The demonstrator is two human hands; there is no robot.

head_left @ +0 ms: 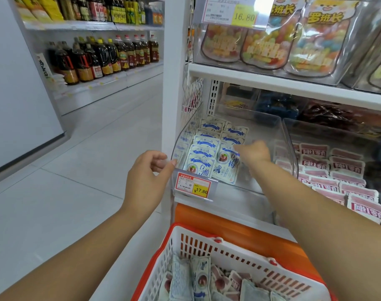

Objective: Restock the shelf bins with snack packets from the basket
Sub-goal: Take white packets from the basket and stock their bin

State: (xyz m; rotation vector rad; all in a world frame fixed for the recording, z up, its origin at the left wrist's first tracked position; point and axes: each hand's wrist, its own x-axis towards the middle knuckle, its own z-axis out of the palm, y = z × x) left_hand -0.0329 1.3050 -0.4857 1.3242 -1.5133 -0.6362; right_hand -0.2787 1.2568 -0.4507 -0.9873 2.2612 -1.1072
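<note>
Our left hand grips the clear bin by its corner while our right hand, fingers hidden, reaches among its packets, where a nudge could topple the leaning rows; the basket waits below.

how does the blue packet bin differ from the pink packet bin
The blue packet bin is stocked only on its left, its right side bare; the pink packet bin is filled across. The blue packet bin has a price tag in front; none shows on the pink packet bin. Both are clear plastic.
</note>
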